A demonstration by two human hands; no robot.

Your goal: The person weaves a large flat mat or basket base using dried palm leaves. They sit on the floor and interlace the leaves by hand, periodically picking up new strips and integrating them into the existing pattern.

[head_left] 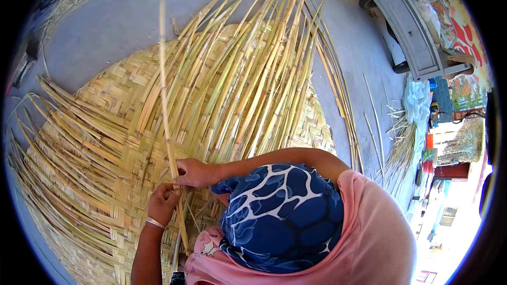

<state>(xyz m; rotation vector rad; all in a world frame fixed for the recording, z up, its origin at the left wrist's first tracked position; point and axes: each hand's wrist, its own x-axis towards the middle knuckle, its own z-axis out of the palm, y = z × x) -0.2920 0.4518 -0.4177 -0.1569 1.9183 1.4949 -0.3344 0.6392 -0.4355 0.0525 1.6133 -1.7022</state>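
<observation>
My right hand (194,173) reaches across from the right, its fingers closed round a long pale split reed (165,95). Just below it, my left hand (163,200), with a light band at the wrist, pinches the same reed. The reed stands out from the bundle, running from near the top of the view down past both hands. Beneath them spreads a large woven reed mat (119,82) in a herringbone pattern. Many loose reed strips (232,79) fan out over its far part, and more unwoven ends (79,142) reach out on the left.
Blue patterned cloth (280,216) and pink clothing (377,221) fill the lower middle. Grey floor (351,31) surrounds the mat. Loose reeds (340,95) lie to the right, near a reed pile (402,140) and clear plastic (417,100). A grey metal cart (404,21) stands far right.
</observation>
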